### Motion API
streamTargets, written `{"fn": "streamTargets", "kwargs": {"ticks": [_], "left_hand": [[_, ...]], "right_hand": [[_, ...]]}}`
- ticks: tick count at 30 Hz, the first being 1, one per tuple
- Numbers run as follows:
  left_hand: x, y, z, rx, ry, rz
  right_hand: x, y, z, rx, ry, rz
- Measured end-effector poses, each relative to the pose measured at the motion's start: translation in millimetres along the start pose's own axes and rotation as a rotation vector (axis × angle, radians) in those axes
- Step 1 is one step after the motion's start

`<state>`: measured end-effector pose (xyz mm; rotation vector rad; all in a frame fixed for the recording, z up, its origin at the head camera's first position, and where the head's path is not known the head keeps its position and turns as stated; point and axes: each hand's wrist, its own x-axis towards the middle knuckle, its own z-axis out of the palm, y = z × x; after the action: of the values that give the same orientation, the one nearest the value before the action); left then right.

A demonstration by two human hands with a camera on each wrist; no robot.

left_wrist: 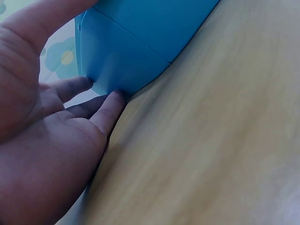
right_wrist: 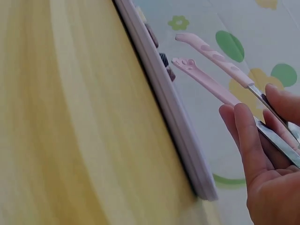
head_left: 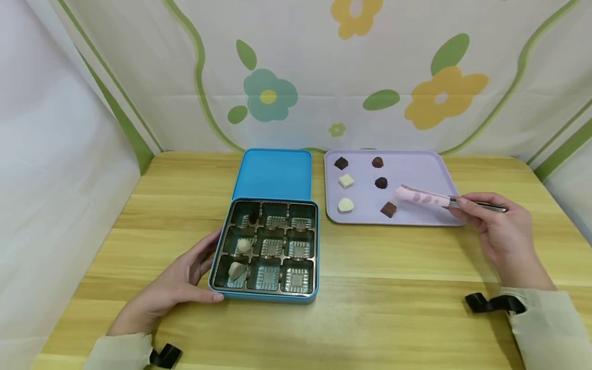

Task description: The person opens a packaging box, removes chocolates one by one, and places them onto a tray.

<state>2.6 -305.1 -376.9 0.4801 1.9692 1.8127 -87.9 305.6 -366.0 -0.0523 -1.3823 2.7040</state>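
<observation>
My right hand (head_left: 506, 226) holds a pair of tongs (head_left: 425, 197) by the metal handles, thumb on one arm and fingers under the other. The pink tips (right_wrist: 206, 80) stand apart in the right wrist view, with nothing between them. They are over the lilac tray (head_left: 416, 167), right of a brown square chocolate (head_left: 388, 209) and a dark round one (head_left: 381, 183). My left hand (head_left: 179, 281) rests against the left side and front corner of a blue tin (head_left: 265, 297), its fingers extended. In the tin's divided insert, the left column holds a dark chocolate (head_left: 253, 215) and two white ones (head_left: 244, 246).
Also on the tray are a dark square chocolate (head_left: 341, 163), a white square (head_left: 346, 180), a white rounded piece (head_left: 345, 205) and a brown round one (head_left: 377, 162). Behind the tin lies its blue lid (head_left: 275, 172). A flowered curtain (head_left: 314, 67) hangs along the table's back edge.
</observation>
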Motion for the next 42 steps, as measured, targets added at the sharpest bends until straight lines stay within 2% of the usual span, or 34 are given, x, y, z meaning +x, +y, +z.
{"fn": "streamTargets", "kwargs": {"ticks": [3,8,12,16,20,25,29,34,37,42], "left_hand": [[0.2,1.8,-0.3,0.008,0.003,-0.01],[3.7,7.2,-2.2,0.033,-0.003,-0.004],[7.2,10.9,-3.1,0.029,-0.02,-0.007],[6.9,10.9,-2.6,0.023,-0.03,0.005],[5.0,8.2,-1.7,0.023,-0.02,0.013],[2.5,4.6,-0.1,0.003,-0.004,-0.013],[1.7,1.2,-0.3,-0.01,-0.003,-0.008],[2.9,-4.2,-1.0,-0.022,0.002,-0.006],[2.6,-7.7,-1.1,-0.027,0.006,-0.01],[2.3,-9.8,-3.9,-0.024,0.011,0.004]], "right_hand": [[-4.6,1.9,12.5,-0.017,-0.042,-0.029],[-15.0,10.8,48.4,-0.115,-0.109,-0.081],[-21.4,21.7,82.3,-0.252,-0.175,-0.09],[-23.2,34.7,118.3,-0.446,-0.215,-0.078],[-20.7,47.7,152.2,-0.554,-0.257,-0.087],[-20.9,64.3,191.2,-0.659,-0.343,-0.12],[-23.5,79.7,214.9,-0.745,-0.416,-0.143],[-19.3,98.3,240.0,-0.841,-0.482,-0.214],[-14.4,103.9,256.2,-0.934,-0.557,-0.246],[-10.7,106.2,284.9,-1.101,-0.691,-0.249]]}}
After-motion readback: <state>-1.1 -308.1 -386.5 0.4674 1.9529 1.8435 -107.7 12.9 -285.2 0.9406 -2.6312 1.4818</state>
